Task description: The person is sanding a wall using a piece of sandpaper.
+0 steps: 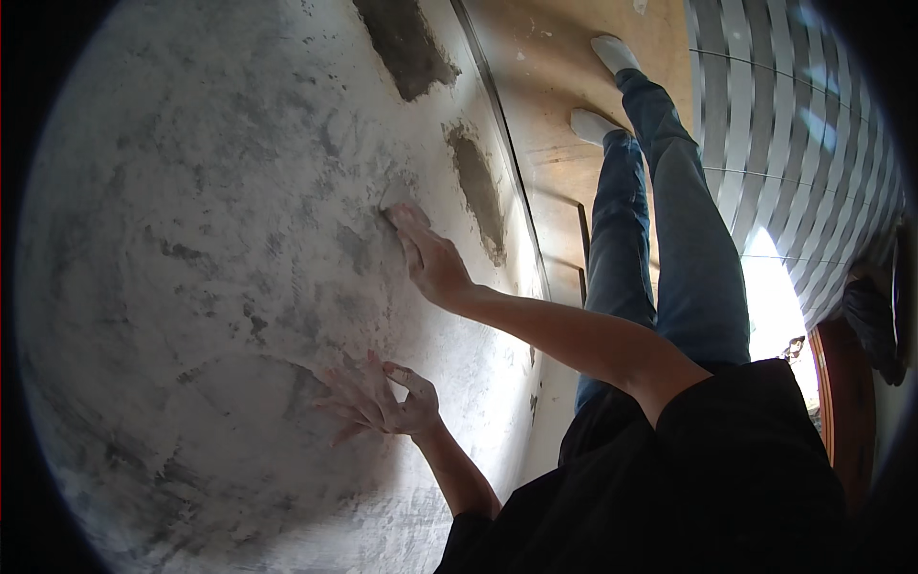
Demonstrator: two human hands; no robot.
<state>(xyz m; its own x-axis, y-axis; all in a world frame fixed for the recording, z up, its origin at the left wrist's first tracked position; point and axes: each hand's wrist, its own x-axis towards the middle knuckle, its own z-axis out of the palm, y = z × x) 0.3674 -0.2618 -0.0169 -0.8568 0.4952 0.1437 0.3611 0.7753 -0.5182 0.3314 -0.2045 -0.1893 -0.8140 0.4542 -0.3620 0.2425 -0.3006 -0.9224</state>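
My right hand [430, 251] reaches to a pale, grey-mottled wall [237, 215]. Its fingers press a thin, flat, pale piece [396, 192], possibly a scraper, against the surface; most of the piece lies under the fingertips. Lower in the picture, my left hand [380, 402] is at the wall with fingers spread and thumb apart, holding nothing. It is slightly blurred, so I cannot tell whether it touches the wall. Whitish residue coats its thumb and fingers. Two bare patches, a dark one [405, 46] and a brown one [479, 190], break the pale coating beyond my right hand.
A dark strip [502, 107] edges the wall beside a stained wooden floor panel [545, 79]. My legs [688, 186], in jeans, and white-socked feet stand there. Dark bars [583, 229] lie near my legs. A grey-and-white striped surface [782, 143] and a reddish-brown frame [835, 402] lie to the right.
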